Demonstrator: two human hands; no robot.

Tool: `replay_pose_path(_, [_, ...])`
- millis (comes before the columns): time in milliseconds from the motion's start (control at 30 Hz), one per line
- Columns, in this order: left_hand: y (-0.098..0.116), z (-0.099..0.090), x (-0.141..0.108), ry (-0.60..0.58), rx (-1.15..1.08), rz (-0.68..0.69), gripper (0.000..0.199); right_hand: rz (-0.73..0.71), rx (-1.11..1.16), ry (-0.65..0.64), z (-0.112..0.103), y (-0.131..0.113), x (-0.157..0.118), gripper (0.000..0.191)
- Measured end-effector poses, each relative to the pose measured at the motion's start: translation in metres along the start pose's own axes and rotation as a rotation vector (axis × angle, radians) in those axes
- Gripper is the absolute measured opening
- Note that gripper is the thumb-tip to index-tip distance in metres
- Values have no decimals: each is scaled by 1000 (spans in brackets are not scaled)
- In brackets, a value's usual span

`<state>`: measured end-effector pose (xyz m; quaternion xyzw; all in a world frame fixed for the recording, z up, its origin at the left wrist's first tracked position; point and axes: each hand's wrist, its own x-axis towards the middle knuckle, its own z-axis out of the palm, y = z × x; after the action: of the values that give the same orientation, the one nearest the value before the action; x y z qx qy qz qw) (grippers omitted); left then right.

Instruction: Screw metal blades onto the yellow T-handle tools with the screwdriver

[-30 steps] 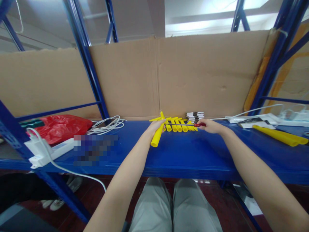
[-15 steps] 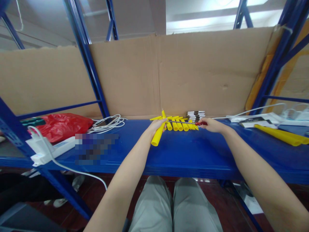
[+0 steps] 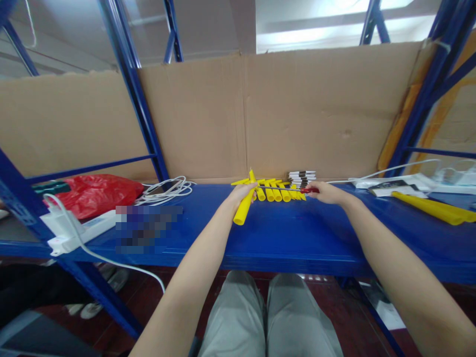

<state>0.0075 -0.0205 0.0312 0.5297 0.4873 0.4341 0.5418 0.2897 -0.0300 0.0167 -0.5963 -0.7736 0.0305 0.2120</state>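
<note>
Left hand (image 3: 242, 193) wrapped round tapered yellow plastic-looking tube (image 3: 242, 212), over blue shelf, axis near–far. Right hand (image 3: 323, 192) grips red-handled, thin-shafted metal screwdriver (image 3: 305, 190), pointing left across tube; tip contact unclear.

Small changes only. Since one second ago the whole view slid slightly: shelf (image 3: 297, 238) and cardboard (image 3: 320, 109) sit a touch higher, right-hand post (image 3: 424, 94) a bit further right, power strip (image 3: 85, 233) and red bag (image 3: 100, 196) both up and right. Yellow tube (image 3: 243, 208) in left hand (image 3: 238, 193) and screwdriver (image 3: 310, 190) in right hand (image 3: 324, 192) sit marginally higher in frame too, along with everything around them. Lower left: another person's dark trouser leg (image 3: 37, 287) changed outline, pale shoe (image 3: 91, 311) shifted slightly left since half a second ago; blurry there.
</note>
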Motion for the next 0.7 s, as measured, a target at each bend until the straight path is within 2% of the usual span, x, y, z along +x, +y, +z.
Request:
replay_pose_path(400, [-3,-1,5,-1,23,12,12,-18,-56,8,1,-4,-1,21])
replay_pose_path(700, [-2,-1,4,16,42,7,14,-52,-107,116,2,-6,0,14])
